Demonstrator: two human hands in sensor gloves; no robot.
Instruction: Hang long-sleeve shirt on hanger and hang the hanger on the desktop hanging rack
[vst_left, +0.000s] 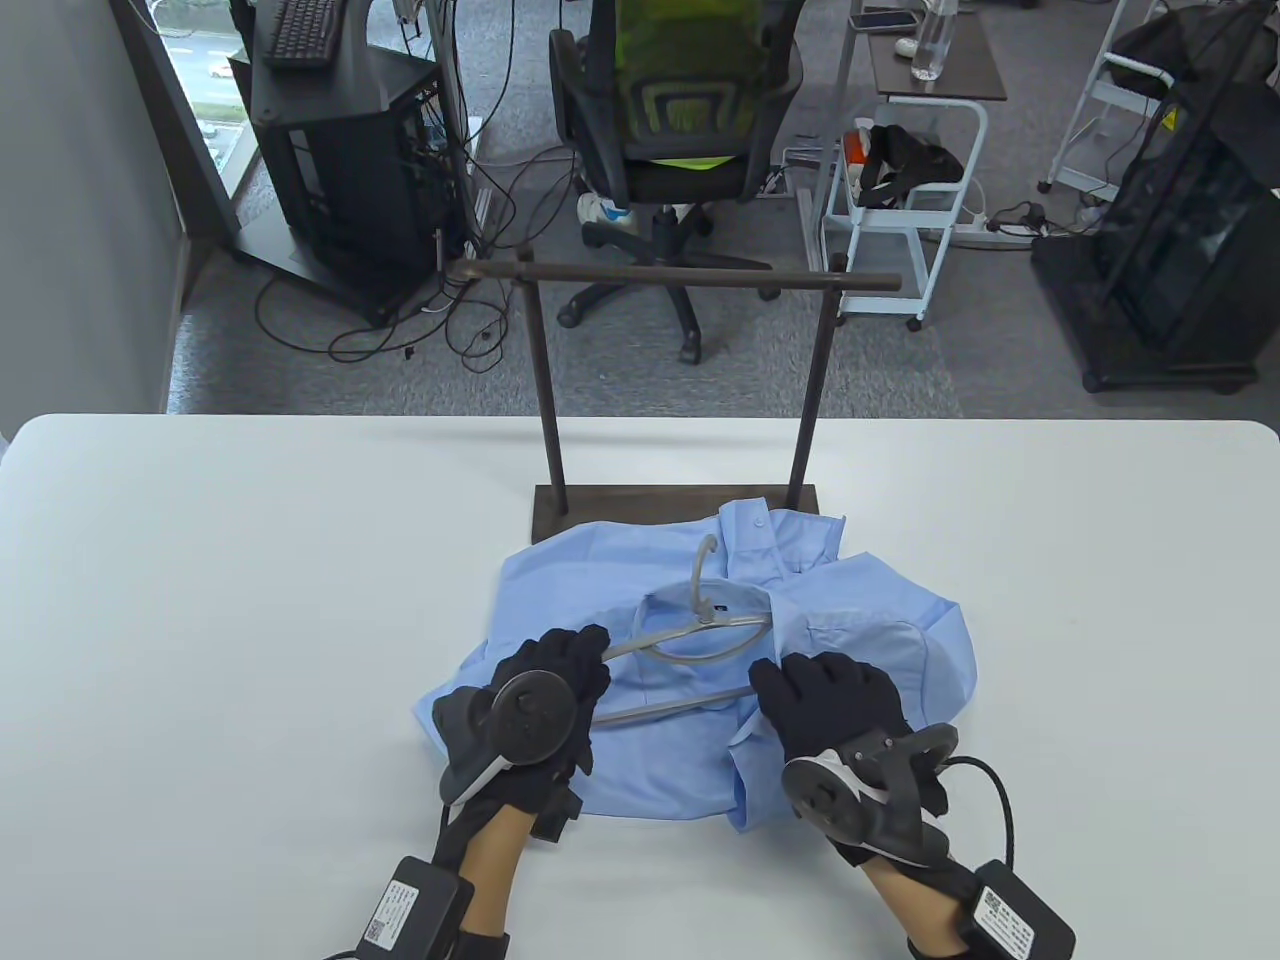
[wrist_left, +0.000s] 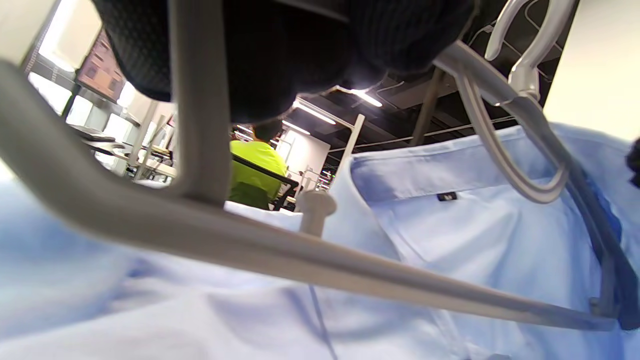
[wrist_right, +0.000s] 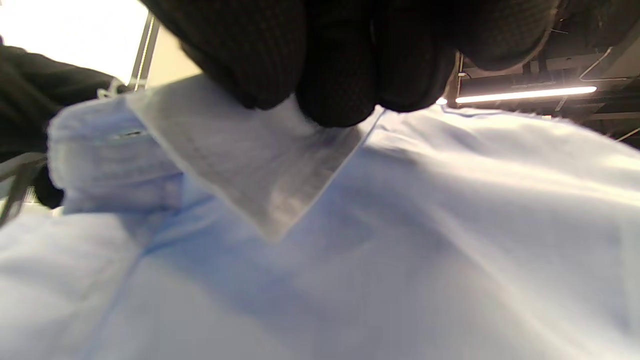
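Observation:
A light blue long-sleeve shirt (vst_left: 860, 630) lies crumpled on the white table (vst_left: 200, 600) in front of the rack. A grey hanger (vst_left: 690, 640) lies on it, its right end tucked into the collar opening, its hook (vst_left: 700, 570) pointing toward the rack. My left hand (vst_left: 560, 670) grips the hanger's left end; its bars (wrist_left: 300, 260) cross the left wrist view under my fingers (wrist_left: 280, 55). My right hand (vst_left: 830, 700) pinches the shirt's collar (wrist_right: 260, 165) by the front opening. The dark rack (vst_left: 690, 275) stands just behind the shirt.
The rack's base (vst_left: 600, 505) touches the shirt's far edge. Beyond the table are an office chair (vst_left: 670, 130), a computer stand (vst_left: 340, 150) with cables, and a white cart (vst_left: 910, 180). Bare table lies left and right of the shirt.

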